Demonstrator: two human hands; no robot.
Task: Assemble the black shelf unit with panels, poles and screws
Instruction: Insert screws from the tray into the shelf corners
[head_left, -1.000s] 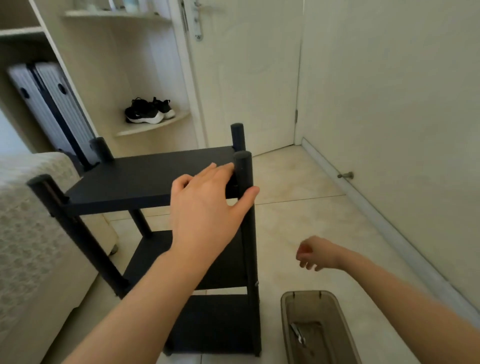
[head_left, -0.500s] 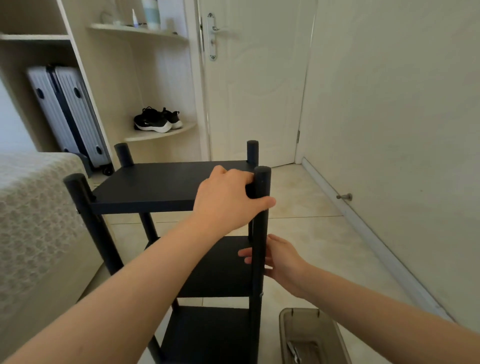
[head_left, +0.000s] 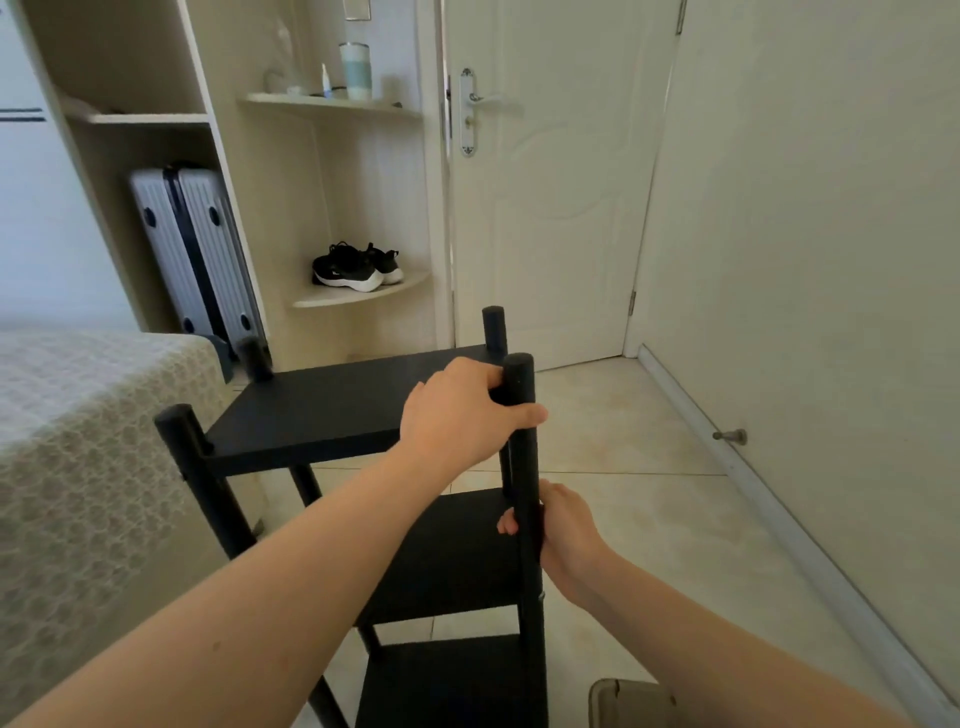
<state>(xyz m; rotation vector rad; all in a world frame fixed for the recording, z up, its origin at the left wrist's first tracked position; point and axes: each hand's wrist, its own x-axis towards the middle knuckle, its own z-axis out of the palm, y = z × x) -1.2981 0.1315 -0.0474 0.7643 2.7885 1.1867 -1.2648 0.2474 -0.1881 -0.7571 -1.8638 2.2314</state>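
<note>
Both hands clasp the nearest pole (head_left: 524, 457) of the black shelf unit (head_left: 441, 680). The left hand (head_left: 457, 415) wraps it just under its top, thumb across the front and fingers curled at the corner of the top panel (head_left: 322, 405). The right hand (head_left: 566, 530) grips the same pole lower down, level with the middle panel (head_left: 457, 551), one fingertip showing round the pole. Both forearms reach forward and slightly inward. The unit stands upright on the tiled floor (head_left: 649, 519) between a bed (head_left: 78, 441) and a wall, three panels and four poles in place. Assembly looks nearly done; this appears to be a seating or tightening of the pole, and the next move likely calls for a firm twist while the frame is steadied.
</note>
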